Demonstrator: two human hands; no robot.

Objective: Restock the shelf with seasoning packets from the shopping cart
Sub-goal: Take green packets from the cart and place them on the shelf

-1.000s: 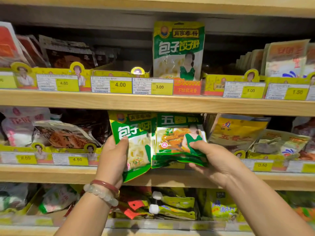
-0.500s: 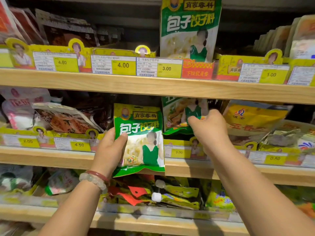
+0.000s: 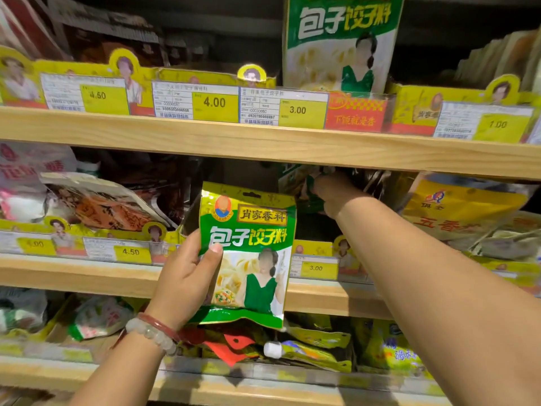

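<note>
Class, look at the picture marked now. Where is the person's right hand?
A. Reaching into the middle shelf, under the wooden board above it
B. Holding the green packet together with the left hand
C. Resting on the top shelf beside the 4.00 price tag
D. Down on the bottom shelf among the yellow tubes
A: the right hand is pushed into the middle shelf with a packet, while the left hand alone holds the green packet.

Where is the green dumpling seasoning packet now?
Centre of the head view: the left hand holds the green packet upright before the middle shelf, beside the 3.00 price tag.
</note>
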